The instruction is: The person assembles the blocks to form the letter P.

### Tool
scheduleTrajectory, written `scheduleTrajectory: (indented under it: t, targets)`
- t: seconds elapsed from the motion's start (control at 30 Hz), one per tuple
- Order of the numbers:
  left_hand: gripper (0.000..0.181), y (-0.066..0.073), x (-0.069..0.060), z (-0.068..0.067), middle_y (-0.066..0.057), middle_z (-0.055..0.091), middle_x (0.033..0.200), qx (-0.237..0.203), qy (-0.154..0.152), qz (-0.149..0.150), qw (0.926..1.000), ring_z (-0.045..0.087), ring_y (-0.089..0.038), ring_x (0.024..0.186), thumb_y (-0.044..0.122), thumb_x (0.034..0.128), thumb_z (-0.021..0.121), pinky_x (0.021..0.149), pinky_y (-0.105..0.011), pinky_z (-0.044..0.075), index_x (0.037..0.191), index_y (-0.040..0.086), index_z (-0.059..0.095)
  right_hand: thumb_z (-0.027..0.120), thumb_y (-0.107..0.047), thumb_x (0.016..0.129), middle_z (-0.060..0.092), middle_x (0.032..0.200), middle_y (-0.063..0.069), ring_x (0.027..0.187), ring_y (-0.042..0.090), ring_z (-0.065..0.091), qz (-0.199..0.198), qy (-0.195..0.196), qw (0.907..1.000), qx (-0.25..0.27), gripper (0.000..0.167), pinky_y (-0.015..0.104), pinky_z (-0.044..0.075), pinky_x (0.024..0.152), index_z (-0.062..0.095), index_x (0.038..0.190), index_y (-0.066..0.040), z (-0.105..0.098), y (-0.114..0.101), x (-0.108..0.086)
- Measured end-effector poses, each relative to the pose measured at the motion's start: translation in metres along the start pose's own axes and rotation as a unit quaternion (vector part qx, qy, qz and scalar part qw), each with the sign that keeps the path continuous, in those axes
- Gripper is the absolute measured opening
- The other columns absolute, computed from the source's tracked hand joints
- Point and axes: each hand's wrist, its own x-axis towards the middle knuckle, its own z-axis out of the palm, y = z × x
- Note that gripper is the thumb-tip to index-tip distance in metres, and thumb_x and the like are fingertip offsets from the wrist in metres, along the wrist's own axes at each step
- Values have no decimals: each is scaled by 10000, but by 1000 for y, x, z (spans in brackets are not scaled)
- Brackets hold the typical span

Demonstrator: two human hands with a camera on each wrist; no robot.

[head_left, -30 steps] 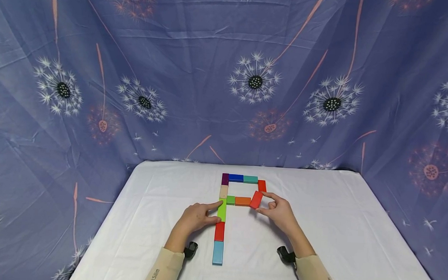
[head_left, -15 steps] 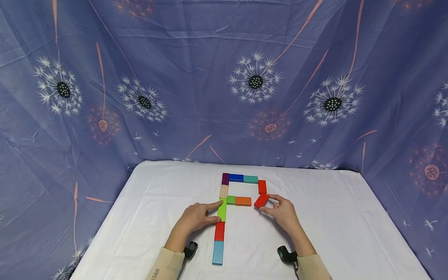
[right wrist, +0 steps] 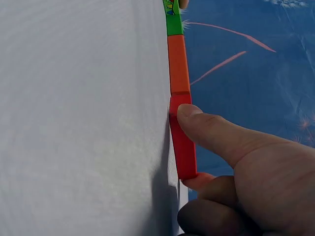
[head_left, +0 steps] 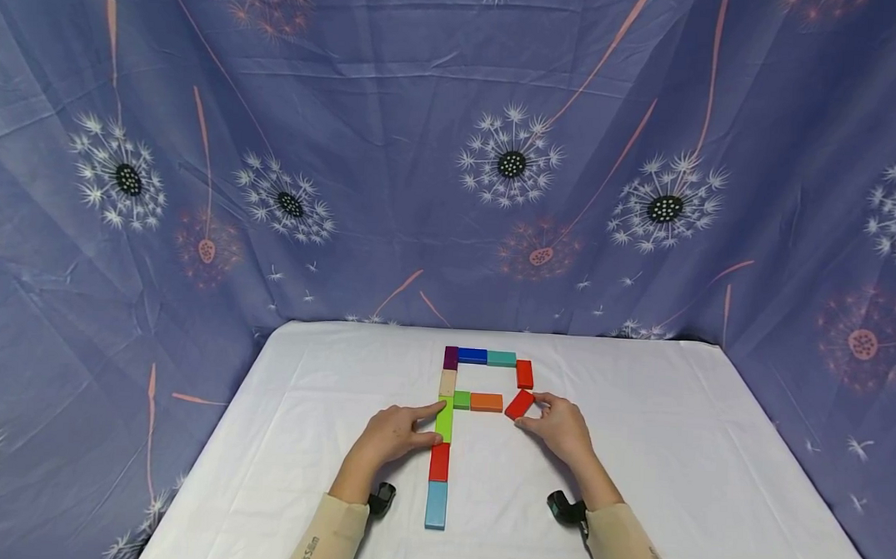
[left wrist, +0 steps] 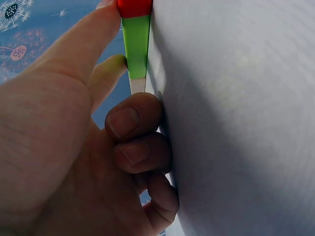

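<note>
In the head view my right hand (head_left: 564, 428) pinches a red block (head_left: 520, 404) between thumb and fingertips, slanted on the table. In the right wrist view this red block (right wrist: 183, 142) lines up beyond the orange block (right wrist: 179, 64); a small gap separates them in the head view. My left hand (head_left: 394, 434) rests its straight index finger and thumb on the light green block (head_left: 444, 419), with its other fingers curled in the left wrist view. A second red block (head_left: 525, 374) lies just above the held one, apart from it.
A column of blocks runs from the purple block (head_left: 450, 358) down to the light blue block (head_left: 436, 505). Blue (head_left: 472, 356) and teal blocks (head_left: 501, 358) form the top row. White cloth (head_left: 673, 456) covers the table; a patterned curtain (head_left: 394, 144) hangs behind.
The right hand moved the held red block right, away from the orange block, and turned it, then brought it slightly back left. The left hand stays still.
</note>
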Motion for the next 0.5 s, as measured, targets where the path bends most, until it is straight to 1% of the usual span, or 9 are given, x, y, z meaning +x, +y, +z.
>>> scheduleTrajectory:
  t: [0.03,0.1,0.2,0.27,0.33,0.5]
  targets:
    - [661,0,0,0,-42,721,867,-7,-7,-7,10000,602,-167,871,540,893,802,819,-410,541,1503,380,606,893,-370,816,578,725,50,719,197,511,4,8,10000,-27,680,318,377,633,702,1356,-3,0,-1,0]
    - [662,0,0,0,-34,715,859,-18,-20,-21,10000,601,-163,875,539,893,803,824,-414,541,1505,383,604,894,-379,816,652,783,55,746,192,556,31,43,9999,-126,683,320,417,638,703,1350,2,1,-2,0]
    - [664,0,-1,0,-39,728,882,-22,-8,-6,10000,621,-174,899,534,891,806,844,-438,551,1505,376,606,895,-390,816,759,942,111,838,214,645,91,93,9997,-203,693,361,511,694,701,1345,14,2,-3,0]
    - [664,0,-1,0,-42,734,892,-17,-4,-23,10000,625,-175,910,538,891,805,859,-443,553,1504,383,604,897,-396,814,783,1036,148,896,238,682,142,129,9996,-229,697,400,548,737,701,1341,17,3,-4,0]
    - [664,0,-1,0,-36,729,879,-15,2,-33,10000,613,-167,892,542,890,804,847,-428,548,1504,387,604,896,-398,814,782,1065,164,918,258,690,208,131,9994,-239,702,423,558,747,697,1342,19,3,-5,0]
    - [667,0,0,0,-5,688,810,-6,22,-10,10000,554,-138,806,542,887,806,759,-357,501,1503,383,606,888,-402,815,778,1055,170,918,276,693,293,167,9989,-331,700,417,557,724,695,1340,18,4,-7,1]
